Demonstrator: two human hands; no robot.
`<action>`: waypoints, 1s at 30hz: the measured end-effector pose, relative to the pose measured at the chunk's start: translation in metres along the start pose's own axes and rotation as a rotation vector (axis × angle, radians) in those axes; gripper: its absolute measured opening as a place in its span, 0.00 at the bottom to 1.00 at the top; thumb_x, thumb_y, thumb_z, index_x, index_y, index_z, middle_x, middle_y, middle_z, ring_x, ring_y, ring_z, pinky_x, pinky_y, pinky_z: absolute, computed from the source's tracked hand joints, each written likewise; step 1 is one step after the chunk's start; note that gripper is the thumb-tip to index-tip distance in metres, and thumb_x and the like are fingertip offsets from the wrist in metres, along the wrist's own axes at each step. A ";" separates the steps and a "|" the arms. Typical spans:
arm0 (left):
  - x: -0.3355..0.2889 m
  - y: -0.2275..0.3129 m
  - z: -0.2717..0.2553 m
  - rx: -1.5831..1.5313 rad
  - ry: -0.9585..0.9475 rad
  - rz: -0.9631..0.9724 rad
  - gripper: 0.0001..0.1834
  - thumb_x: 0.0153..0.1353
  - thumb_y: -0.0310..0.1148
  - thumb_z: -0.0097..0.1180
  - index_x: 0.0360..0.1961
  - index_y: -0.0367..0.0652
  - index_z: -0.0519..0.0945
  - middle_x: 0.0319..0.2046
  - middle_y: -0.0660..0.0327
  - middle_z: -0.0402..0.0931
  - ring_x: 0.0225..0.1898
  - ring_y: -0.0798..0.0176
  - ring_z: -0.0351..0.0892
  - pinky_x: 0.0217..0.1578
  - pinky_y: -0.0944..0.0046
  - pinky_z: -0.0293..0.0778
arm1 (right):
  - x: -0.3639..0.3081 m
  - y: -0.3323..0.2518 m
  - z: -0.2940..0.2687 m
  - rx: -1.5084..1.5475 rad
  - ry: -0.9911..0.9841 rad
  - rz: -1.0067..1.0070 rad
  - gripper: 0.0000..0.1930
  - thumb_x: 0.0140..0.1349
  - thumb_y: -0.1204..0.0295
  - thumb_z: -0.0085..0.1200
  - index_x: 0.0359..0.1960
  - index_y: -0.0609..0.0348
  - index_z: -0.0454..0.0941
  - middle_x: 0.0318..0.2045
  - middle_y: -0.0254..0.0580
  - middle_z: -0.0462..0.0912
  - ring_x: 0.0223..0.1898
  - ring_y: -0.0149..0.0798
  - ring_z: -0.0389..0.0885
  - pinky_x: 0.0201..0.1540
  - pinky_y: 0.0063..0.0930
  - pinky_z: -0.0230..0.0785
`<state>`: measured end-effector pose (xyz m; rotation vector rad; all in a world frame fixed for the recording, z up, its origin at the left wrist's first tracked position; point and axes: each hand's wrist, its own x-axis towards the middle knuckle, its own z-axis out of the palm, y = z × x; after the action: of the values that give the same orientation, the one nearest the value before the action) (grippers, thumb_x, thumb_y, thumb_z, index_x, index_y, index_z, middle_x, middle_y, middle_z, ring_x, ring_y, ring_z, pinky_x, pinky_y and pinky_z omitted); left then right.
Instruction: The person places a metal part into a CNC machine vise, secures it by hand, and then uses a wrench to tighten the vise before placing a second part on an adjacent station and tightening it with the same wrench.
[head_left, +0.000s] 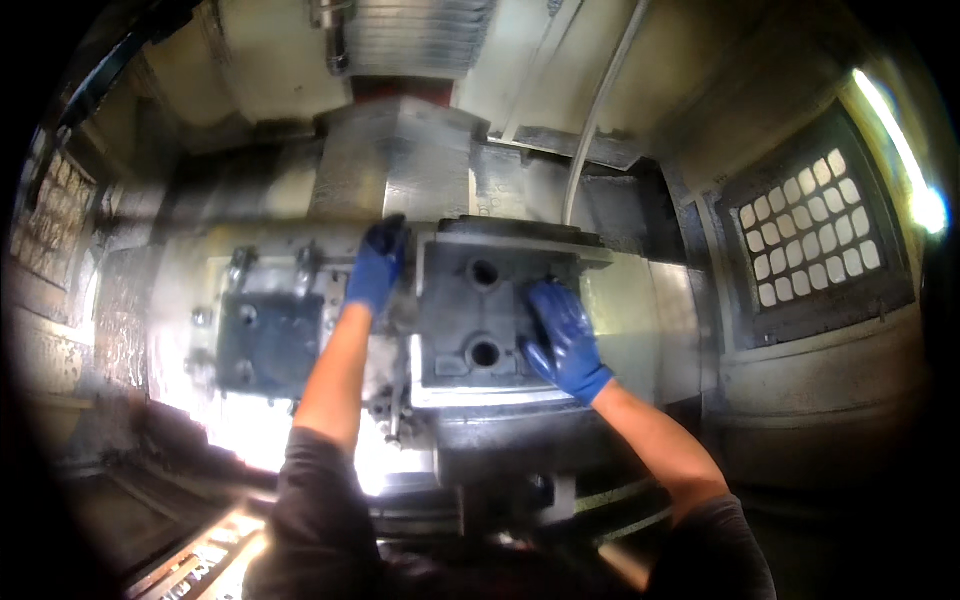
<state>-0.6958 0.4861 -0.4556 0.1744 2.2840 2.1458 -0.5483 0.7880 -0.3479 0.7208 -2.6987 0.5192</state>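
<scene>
A dark metal block with two round holes sits on the machine table, pale machined edges along its sides. My right hand, in a blue glove, lies on the block's right part, thumb apart from the fingers, holding nothing. Just left of the block's far left corner is my left hand, gloved too. Its fingers point away from me and are smeared, so I cannot make out their grip. Farther left, a second dark metal plate has bolts and clamps around it.
Metal walls enclose the machine. A window with a grid of openings and a bright lamp are on the right. A thin pipe slants down behind the block. A ribbed metal cover hangs at the back.
</scene>
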 end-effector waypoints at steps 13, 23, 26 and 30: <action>-0.021 -0.133 0.065 -0.114 0.118 0.037 0.34 0.46 0.17 0.51 0.60 0.35 0.71 0.57 0.44 0.72 0.61 0.46 0.70 0.62 0.59 0.65 | 0.007 -0.002 0.001 -0.009 -0.041 0.026 0.33 0.55 0.67 0.60 0.63 0.62 0.67 0.61 0.60 0.69 0.63 0.62 0.67 0.66 0.51 0.58; -0.019 -0.172 0.069 0.043 0.233 0.084 0.37 0.47 0.19 0.49 0.65 0.33 0.65 0.62 0.41 0.64 0.66 0.43 0.61 0.68 0.57 0.54 | 0.015 -0.007 0.001 -0.018 -0.064 -0.002 0.31 0.55 0.67 0.59 0.61 0.64 0.68 0.59 0.59 0.71 0.61 0.62 0.69 0.65 0.50 0.60; -0.029 -0.059 0.073 0.089 0.167 0.241 0.38 0.47 0.19 0.49 0.65 0.31 0.64 0.63 0.40 0.63 0.66 0.42 0.59 0.68 0.56 0.53 | 0.005 0.001 -0.004 -0.041 -0.070 0.054 0.30 0.55 0.68 0.59 0.61 0.64 0.68 0.59 0.59 0.71 0.61 0.62 0.69 0.65 0.50 0.60; -0.025 -0.137 0.058 0.074 0.131 0.076 0.39 0.46 0.19 0.50 0.65 0.32 0.63 0.63 0.39 0.63 0.68 0.42 0.58 0.69 0.55 0.53 | 0.013 -0.004 0.003 0.008 -0.066 0.017 0.30 0.55 0.68 0.59 0.60 0.64 0.69 0.59 0.60 0.72 0.60 0.62 0.70 0.65 0.50 0.61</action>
<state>-0.6776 0.5339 -0.5973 0.1268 2.4686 2.1713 -0.5578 0.7784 -0.3446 0.7300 -2.7675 0.5197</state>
